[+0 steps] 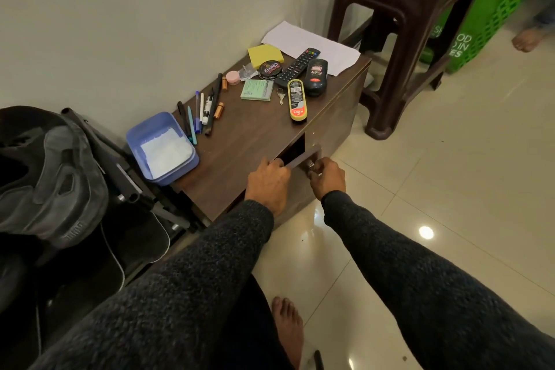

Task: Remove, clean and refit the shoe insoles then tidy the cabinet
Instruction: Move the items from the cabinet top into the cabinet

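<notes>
A low dark wooden cabinet (249,141) stands against the wall. Its front door (303,157) is swung partly open, and a dark gap shows behind it. My left hand (267,182) grips the door's top edge. My right hand (327,176) pinches the small metal knob on the door's outer face. A grey and black shoe (57,180) rests on a black rack at the left. No insole is in sight.
The cabinet top holds a blue tub (162,149) with white cloth, pens (199,112), shoe polish tins and bottles (297,100), a remote (295,67), keys, sticky notes and paper. A brown plastic stool (402,36) and green crate (483,27) stand beyond. My bare foot (288,330) is on the glossy tile floor.
</notes>
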`<state>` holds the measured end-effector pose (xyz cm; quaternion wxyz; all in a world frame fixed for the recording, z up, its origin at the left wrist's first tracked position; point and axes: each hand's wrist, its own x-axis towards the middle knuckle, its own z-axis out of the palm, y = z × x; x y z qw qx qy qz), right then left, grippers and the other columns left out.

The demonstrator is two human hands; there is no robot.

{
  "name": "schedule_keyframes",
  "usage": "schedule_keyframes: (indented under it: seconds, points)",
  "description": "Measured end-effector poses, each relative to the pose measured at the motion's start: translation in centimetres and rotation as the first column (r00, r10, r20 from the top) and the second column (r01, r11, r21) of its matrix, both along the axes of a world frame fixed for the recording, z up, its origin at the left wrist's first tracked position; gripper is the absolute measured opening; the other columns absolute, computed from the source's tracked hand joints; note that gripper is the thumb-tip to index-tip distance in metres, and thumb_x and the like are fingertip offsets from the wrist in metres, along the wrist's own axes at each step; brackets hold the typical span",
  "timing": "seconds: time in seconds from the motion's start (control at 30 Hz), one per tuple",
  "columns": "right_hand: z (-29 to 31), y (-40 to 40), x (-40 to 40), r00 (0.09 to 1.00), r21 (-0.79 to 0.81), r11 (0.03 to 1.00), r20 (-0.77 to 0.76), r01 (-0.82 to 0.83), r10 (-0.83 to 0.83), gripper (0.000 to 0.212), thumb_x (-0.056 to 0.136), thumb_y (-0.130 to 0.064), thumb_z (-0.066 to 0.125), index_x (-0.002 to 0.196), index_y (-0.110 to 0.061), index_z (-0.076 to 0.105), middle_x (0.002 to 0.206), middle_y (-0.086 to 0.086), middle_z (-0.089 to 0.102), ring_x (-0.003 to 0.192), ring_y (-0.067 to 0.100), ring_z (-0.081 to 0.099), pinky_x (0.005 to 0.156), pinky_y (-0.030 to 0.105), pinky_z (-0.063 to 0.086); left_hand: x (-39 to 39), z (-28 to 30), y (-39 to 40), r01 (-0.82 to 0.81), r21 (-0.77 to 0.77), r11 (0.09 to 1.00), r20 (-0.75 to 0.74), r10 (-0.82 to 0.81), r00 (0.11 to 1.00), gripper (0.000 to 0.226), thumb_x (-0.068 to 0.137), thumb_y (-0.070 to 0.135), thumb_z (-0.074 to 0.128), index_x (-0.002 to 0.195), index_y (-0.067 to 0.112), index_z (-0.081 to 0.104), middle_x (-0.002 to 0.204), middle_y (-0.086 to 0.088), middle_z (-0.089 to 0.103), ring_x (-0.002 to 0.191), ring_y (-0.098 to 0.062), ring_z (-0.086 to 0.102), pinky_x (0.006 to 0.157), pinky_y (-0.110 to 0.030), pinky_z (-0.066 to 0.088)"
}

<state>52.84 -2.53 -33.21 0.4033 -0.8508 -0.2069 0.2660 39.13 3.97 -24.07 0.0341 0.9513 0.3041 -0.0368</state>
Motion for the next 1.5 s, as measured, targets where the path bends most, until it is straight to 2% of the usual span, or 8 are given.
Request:
schedule_keyframes:
  seconds: [0.2,0.3,0.4,0.5,0.67,0.97,1.2,1.5]
  points:
    - [0.4,-4.7,-1.0,0.991,0.025,0.999,0.130,0.033,-0.036,0.012,0.090,-0.019,0.068,0.096,-0.015,0.058,0.101,0.005,0.063,0.088,0.024,0.059,0.081,0.045,0.057,0.5,-0.2,-2.2,-0.095,-0.049,0.994,0.066,0.098,0.993,0.035,0.096,0.019,0.065,0.132,0.019,0.064,0.121,-0.005,0.064,0.112,-0.023,0.053,0.088,-0.036,0.051]
    - [1.5,-6.6,-1.3,0.941,0.138,0.990,0.339,-0.027,-0.022,0.046,0.092,-0.021,0.070,0.133,-0.020,0.049,0.131,0.003,0.052,0.115,0.021,0.053,0.101,0.032,0.049,0.9,-0.5,-2.0,-0.219,-0.193,0.956,0.087,0.239,0.967,0.036,0.095,0.016,0.067,0.130,0.022,0.066,0.122,-0.006,0.066,0.113,-0.024,0.059,0.094,-0.039,0.054]
    - [2.7,-7.1,-0.1,0.803,-0.009,0.955,0.540,-0.295,0.253,0.057,0.095,-0.011,0.066,0.148,-0.017,0.045,0.151,0.006,0.044,0.135,0.022,0.041,0.112,0.027,0.030,0.9,-0.3,-1.8,-0.296,-0.310,0.904,0.102,0.341,0.935,0.030,0.095,0.022,0.068,0.125,0.026,0.068,0.121,-0.005,0.067,0.113,-0.023,0.062,0.098,-0.043,0.054]
    - [3.1,-7.0,1.2,0.623,-0.174,0.896,0.665,-0.408,0.413,0.044,0.096,-0.008,0.065,0.139,-0.013,0.058,0.140,0.010,0.057,0.126,0.027,0.052,0.108,0.039,0.049,1.0,-0.2,-1.8,-0.295,-0.297,0.908,0.112,0.339,0.934,0.025,0.094,0.023,0.070,0.118,0.027,0.073,0.117,-0.006,0.070,0.108,-0.025,0.065,0.094,-0.042,0.056]
    - [2.8,-8.7,1.1,0.507,-0.287,0.845,0.697,-0.450,0.507,0.037,0.092,-0.010,0.071,0.128,-0.011,0.066,0.135,0.014,0.059,0.125,0.032,0.053,0.099,0.040,0.054,1.1,0.5,-2.0,-0.280,-0.330,0.902,0.084,0.324,0.942,0.023,0.091,0.024,0.073,0.114,0.027,0.074,0.120,-0.007,0.069,0.111,-0.027,0.064,0.095,-0.042,0.056]
    - [3.6,-14.8,-2.3,0.533,-0.273,0.871,0.703,-0.410,0.471,0.024,0.083,-0.005,0.077,0.106,-0.006,0.069,0.102,0.010,0.057,0.094,0.027,0.049,0.059,0.041,0.054,-1.3,2.1,-5.8,-0.185,-0.395,0.900,-0.001,0.201,0.980,0.020,0.086,0.018,0.079,0.105,0.022,0.078,0.110,-0.003,0.072,0.104,-0.023,0.066,0.094,-0.041,0.056]
    - [4.0,-20.9,-8.4,0.558,-0.259,0.830,0.636,-0.495,0.532,0.007,0.088,-0.013,0.075,0.094,-0.010,0.072,0.094,0.005,0.056,0.082,0.021,0.048,0.056,0.039,0.052,-3.8,4.5,-9.2,-0.056,-0.296,0.954,-0.246,-0.019,0.969,0.020,0.081,0.012,0.081,0.099,0.021,0.077,0.106,-0.007,0.070,0.098,-0.028,0.068,0.088,-0.043,0.059]
    - [4.9,-23.6,-15.1,0.599,-0.168,0.732,0.469,-0.661,0.649,0.022,0.096,-0.038,0.060,0.101,-0.020,0.072,0.100,-0.003,0.058,0.085,0.011,0.050,0.067,0.029,0.054,-6.7,6.1,-10.8,0.095,-0.293,0.951,-0.435,-0.221,0.873,0.019,0.079,0.005,0.079,0.086,0.019,0.068,0.100,-0.005,0.070,0.093,-0.025,0.068,0.085,-0.040,0.059]
